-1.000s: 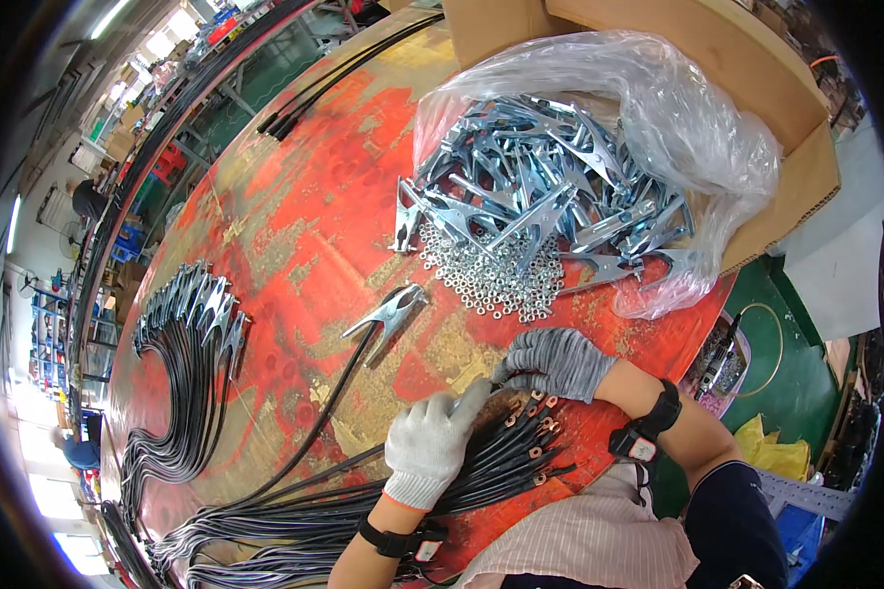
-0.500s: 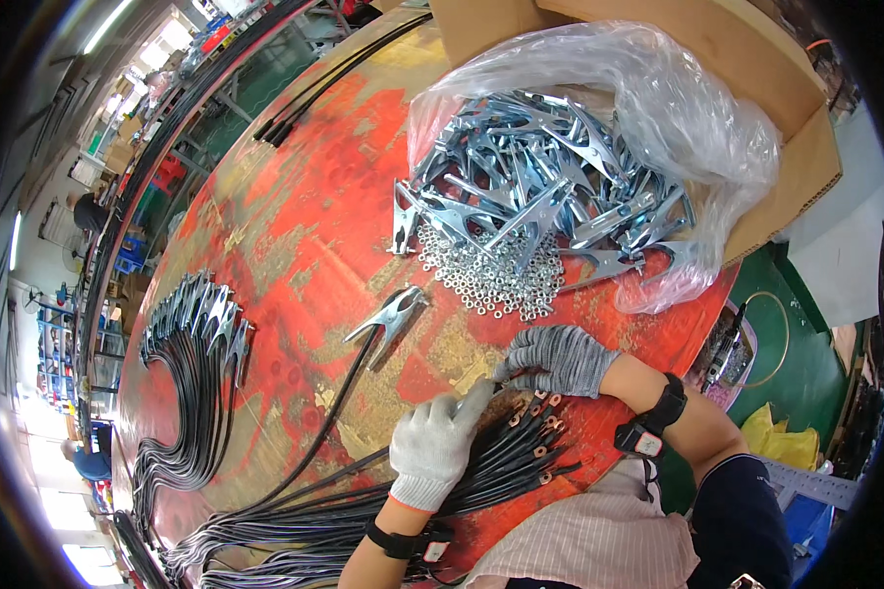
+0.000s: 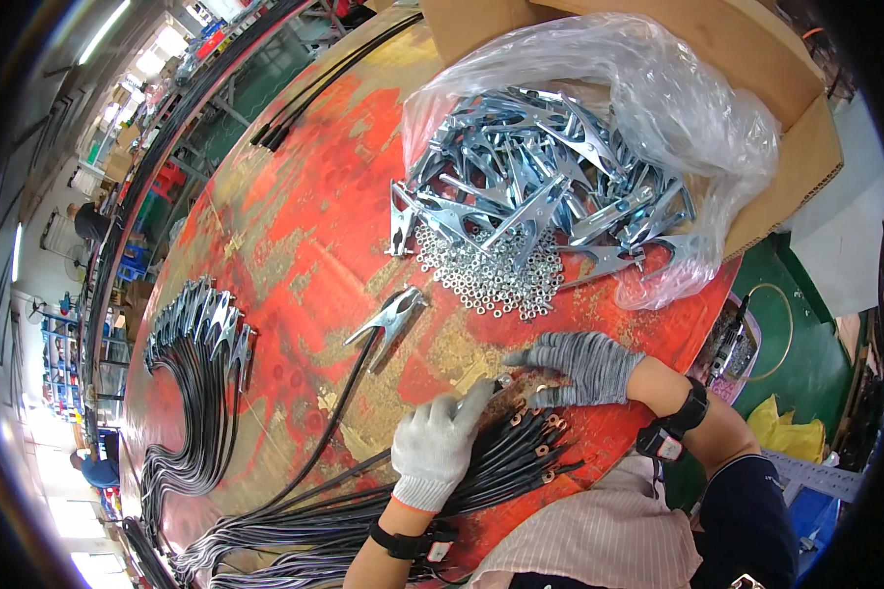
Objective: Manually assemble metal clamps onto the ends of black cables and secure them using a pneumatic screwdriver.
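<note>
My left hand [image 3: 430, 444], in a white knit glove, is closed with thumb and finger around a small shiny metal part [image 3: 502, 381]; most of it is hidden by the glove. Just right of it, my right hand [image 3: 587, 369] in a grey striped glove has fingers and thumb apart, with nothing seen between them. Below both hands lies a bundle of black cables [image 3: 501, 461] with copper lugs [image 3: 542, 451] on their ends. A metal spring clamp [image 3: 391, 316] joined to a black cable rests on the table, up and left of my hands.
Loose clamps [image 3: 521, 167] spill from a clear plastic bag [image 3: 697, 108] in a cardboard box [image 3: 791, 187], with a heap of nuts [image 3: 496, 285] in front. Clamps fitted to cables [image 3: 201, 319] are lined up at left on the worn red table [image 3: 295, 236]. Black cables [image 3: 334, 83] lie at the far edge.
My right hand has moved away from the metal part and shifted right, its fingers spreading. The left hand stays almost in place, still holding the part.
</note>
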Demonstrator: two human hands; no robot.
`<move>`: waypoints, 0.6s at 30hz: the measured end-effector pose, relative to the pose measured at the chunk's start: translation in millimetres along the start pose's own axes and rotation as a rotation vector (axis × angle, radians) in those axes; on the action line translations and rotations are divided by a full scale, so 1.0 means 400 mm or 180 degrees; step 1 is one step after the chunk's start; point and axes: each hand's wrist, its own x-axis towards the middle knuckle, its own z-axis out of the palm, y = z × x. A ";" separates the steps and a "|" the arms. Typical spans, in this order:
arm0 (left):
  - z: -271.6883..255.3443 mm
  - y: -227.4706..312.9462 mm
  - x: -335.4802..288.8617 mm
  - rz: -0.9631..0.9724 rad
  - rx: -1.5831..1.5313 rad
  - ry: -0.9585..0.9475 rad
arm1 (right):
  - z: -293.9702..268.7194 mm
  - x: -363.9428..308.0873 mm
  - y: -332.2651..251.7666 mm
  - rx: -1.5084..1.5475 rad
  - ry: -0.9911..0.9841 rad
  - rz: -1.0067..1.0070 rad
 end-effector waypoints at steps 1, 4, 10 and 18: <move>-0.001 -0.003 0.000 0.0023 -0.0008 0.0020 | 0.014 -0.003 0.006 0.0136 0.0456 -0.0409; 0.007 -0.002 0.010 0.0102 -0.0014 0.0165 | 0.005 -0.004 0.030 0.0708 0.0155 -0.0103; -0.011 0.011 0.006 0.0039 0.0027 0.0105 | -0.010 -0.024 0.027 0.1155 -0.0145 0.0170; -0.051 -0.069 0.102 -0.1277 -0.0945 -0.0162 | 0.039 -0.053 0.022 0.0661 0.0761 -0.0160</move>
